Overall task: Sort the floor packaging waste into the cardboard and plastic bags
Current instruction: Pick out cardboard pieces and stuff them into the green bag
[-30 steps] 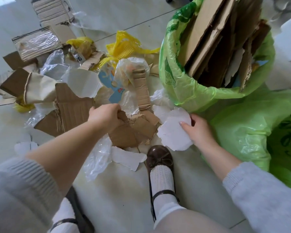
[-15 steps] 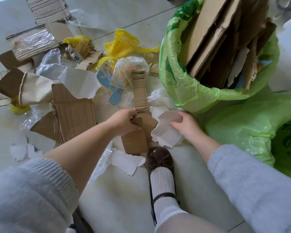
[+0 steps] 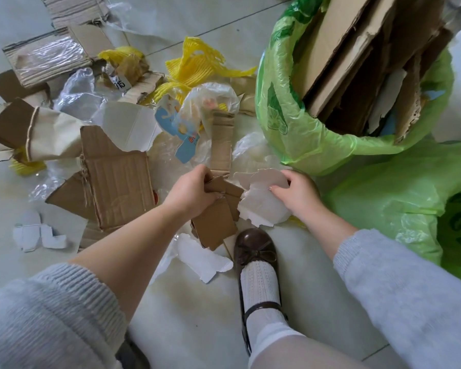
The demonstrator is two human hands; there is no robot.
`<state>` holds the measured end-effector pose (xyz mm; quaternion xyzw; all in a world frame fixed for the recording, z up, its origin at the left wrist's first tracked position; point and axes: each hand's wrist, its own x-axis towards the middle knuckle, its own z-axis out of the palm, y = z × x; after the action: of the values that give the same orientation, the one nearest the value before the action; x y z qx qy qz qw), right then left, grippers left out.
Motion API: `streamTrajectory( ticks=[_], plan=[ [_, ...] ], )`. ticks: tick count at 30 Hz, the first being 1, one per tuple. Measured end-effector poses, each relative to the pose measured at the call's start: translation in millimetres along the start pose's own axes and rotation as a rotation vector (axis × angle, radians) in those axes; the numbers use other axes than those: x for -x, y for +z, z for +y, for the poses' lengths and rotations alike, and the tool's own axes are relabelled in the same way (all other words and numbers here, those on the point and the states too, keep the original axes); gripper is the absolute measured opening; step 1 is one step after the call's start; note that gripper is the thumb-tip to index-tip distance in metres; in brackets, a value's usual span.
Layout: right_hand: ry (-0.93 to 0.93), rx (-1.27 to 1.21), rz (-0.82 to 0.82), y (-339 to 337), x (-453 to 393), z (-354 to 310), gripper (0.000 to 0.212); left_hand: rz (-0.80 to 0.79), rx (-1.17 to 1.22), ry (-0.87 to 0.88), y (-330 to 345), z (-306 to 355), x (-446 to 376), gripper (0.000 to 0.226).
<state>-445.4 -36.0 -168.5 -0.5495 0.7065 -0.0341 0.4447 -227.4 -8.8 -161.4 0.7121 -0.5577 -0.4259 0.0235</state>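
My left hand [image 3: 190, 191] grips torn brown cardboard scraps [image 3: 216, 222] just above the floor. Beside it, my right hand [image 3: 296, 194] holds a crumpled white card piece [image 3: 258, 206]. A green bag [image 3: 285, 107] stuffed with cardboard sheets [image 3: 357, 49] stands at upper right. A second green bag [image 3: 383, 193] lies at right, its inside hidden. Loose cardboard, clear plastic film [image 3: 75, 94] and yellow foam netting [image 3: 194, 62] lie scattered across the floor at upper left.
A big torn cardboard sheet [image 3: 117, 182] lies left of my left hand. White card scraps [image 3: 202, 258] lie near my brown shoe [image 3: 254, 247]. Small white pieces [image 3: 35, 234] sit at far left. Bare pale floor shows between my arms.
Both hands drew closer together, lifting their pieces. The left hand gathered the brown scraps, and the right hand crumpled the white card.
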Motion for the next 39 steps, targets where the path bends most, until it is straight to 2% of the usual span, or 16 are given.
streamTrajectory(
  ticks=[6, 10, 13, 15, 17, 19, 22, 29, 35, 39],
  plan=[
    [0.007, -0.230, 0.021, -13.6, 13.7, -0.9, 0.020, 0.075, 0.253, -0.138, -39.9, -9.8, 14.6, 0.047],
    [-0.055, -0.453, 0.053, -14.2, 32.2, -29.6, 0.016, 0.128, 0.409, -0.166, -72.0, -21.2, 31.2, 0.020],
    [0.022, -0.606, 0.033, 2.6, 26.4, -62.5, 0.006, 0.197, 0.609, -0.250, -90.7, -40.9, 45.1, 0.018],
    [0.086, -0.676, 0.025, 18.3, 12.9, -83.9, 0.013, 0.249, 0.694, -0.312, -99.6, -60.3, 54.0, 0.015],
    [0.116, -0.692, 0.023, 32.4, -2.8, -100.9, 0.009, 0.296, 0.749, -0.358, -103.0, -80.1, 60.6, 0.015],
    [0.137, -0.660, 0.036, 44.8, -18.5, -111.1, 0.007, 0.373, 0.736, -0.394, -101.5, -96.7, 64.9, 0.012],
    [0.148, -0.503, 0.118, 57.2, -35.3, -116.2, 0.021, 0.486, 0.650, -0.429, -95.0, -111.6, 66.7, 0.011],
    [0.144, -0.331, 0.132, 66.4, -49.6, -120.3, 0.022, 0.546, 0.488, -0.416, -85.4, -111.6, 60.4, 0.013],
    [0.091, -0.327, 0.165, 67.9, -38.6, -124.5, 0.015, 0.515, 0.478, -0.404, -84.3, -114.0, 58.8, 0.017],
    [0.052, -0.477, 0.251, 64.0, -20.5, -129.4, 0.024, 0.517, 0.487, -0.404, -87.2, -117.9, 62.1, 0.017]
  ],
)
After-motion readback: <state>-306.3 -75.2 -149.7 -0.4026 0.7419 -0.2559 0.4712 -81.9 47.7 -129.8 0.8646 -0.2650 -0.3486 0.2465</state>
